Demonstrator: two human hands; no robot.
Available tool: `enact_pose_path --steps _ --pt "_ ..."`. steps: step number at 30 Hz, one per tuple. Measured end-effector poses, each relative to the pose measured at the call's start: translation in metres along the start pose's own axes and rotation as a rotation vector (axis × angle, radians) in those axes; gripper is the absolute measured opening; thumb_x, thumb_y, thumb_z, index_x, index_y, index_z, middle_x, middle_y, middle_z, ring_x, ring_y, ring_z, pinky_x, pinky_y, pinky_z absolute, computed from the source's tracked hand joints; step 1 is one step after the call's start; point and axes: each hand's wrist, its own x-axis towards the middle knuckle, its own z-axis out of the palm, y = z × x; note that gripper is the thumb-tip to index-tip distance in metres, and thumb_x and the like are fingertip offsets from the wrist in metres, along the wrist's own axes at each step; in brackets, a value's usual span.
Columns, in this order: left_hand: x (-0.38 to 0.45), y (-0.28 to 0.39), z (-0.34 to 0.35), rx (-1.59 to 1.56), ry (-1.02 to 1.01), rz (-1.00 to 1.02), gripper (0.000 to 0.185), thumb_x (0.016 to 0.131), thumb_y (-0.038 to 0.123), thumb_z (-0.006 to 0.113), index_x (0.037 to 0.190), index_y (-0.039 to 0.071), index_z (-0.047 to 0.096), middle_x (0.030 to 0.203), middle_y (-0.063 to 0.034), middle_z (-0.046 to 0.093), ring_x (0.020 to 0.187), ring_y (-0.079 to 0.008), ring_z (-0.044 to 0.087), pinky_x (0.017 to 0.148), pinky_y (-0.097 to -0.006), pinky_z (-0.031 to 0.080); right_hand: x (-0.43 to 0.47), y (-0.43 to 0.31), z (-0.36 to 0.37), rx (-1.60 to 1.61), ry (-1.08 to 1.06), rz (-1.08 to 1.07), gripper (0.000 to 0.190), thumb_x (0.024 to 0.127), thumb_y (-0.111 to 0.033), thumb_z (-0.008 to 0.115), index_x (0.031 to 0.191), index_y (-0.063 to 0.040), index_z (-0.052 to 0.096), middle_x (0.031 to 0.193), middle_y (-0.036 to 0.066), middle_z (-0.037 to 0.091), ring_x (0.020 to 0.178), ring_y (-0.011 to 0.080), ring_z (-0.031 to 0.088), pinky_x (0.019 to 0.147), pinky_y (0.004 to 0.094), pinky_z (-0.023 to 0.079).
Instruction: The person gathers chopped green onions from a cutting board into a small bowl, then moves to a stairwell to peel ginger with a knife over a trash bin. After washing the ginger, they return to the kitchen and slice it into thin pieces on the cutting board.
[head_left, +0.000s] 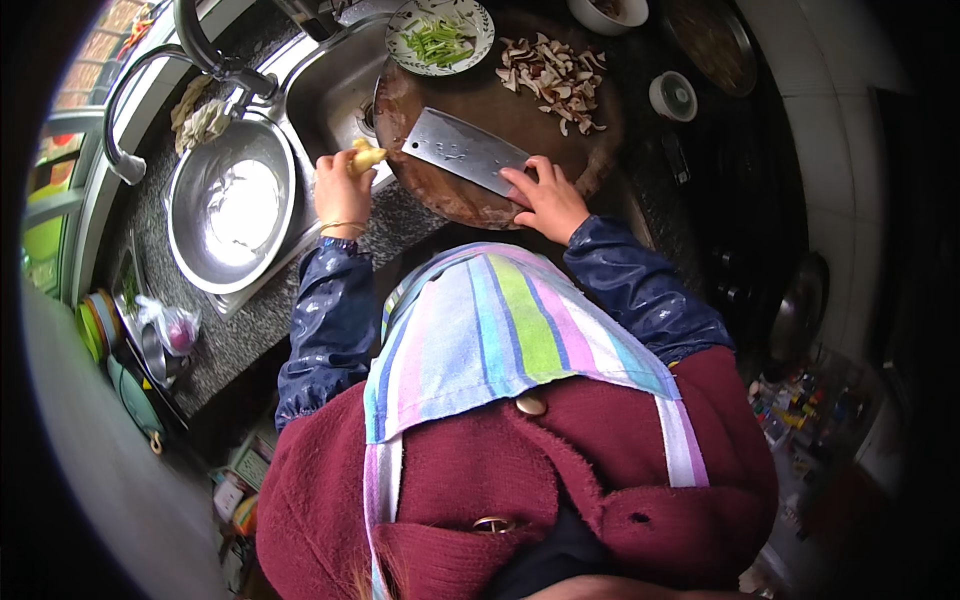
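My left hand (344, 187) holds a knobbly piece of ginger root (367, 156) just off the left edge of a round wooden chopping board (442, 191). A cleaver (465, 150) lies flat on that board, its blade pointing up and to the left. My right hand (551, 199) rests at the cleaver's handle end, with fingers spread over it; whether they grip it cannot be told. Sliced mushrooms (553, 79) lie in a loose heap on the board's far right. At its far left edge, a patterned plate (484, 34) carries cut green and white stalks (442, 45).
Left of the board are a sink basin (322, 97), a faucet (225, 67) and a large steel bowl (232, 206) on the counter. A white bowl (611, 16), a small lidded container (673, 97) and a metal pan (712, 45) stand at the right. A plastic bag (176, 326) lies lower left.
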Motion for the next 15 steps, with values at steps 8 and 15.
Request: enact_pose_path --steps 8,15 --pt "-0.039 0.071 0.018 -0.308 0.072 -0.114 0.041 0.073 0.012 0.079 0.109 0.006 0.059 0.101 -0.0123 0.064 0.093 -0.0309 0.061 0.082 -0.0392 0.049 0.012 0.03 -0.034 0.362 0.12 -0.069 0.048 0.076 -0.002 0.059 0.122 -0.007 0.049 0.13 0.015 0.046 0.091 0.0335 0.065 0.08 0.0435 0.053" --pt "-0.029 0.127 0.038 0.021 -0.001 -0.036 0.047 0.074 0.032 0.079 0.11 0.01 0.058 0.092 -0.0088 0.066 0.083 -0.0321 0.061 0.073 -0.0417 0.049 0.005 0.046 -0.056 0.378 0.052 0.029 0.036 0.088 -0.011 0.059 0.12 0.001 0.049 0.097 0.02 0.061 0.085 0.0348 0.062 0.074 0.0409 0.049"
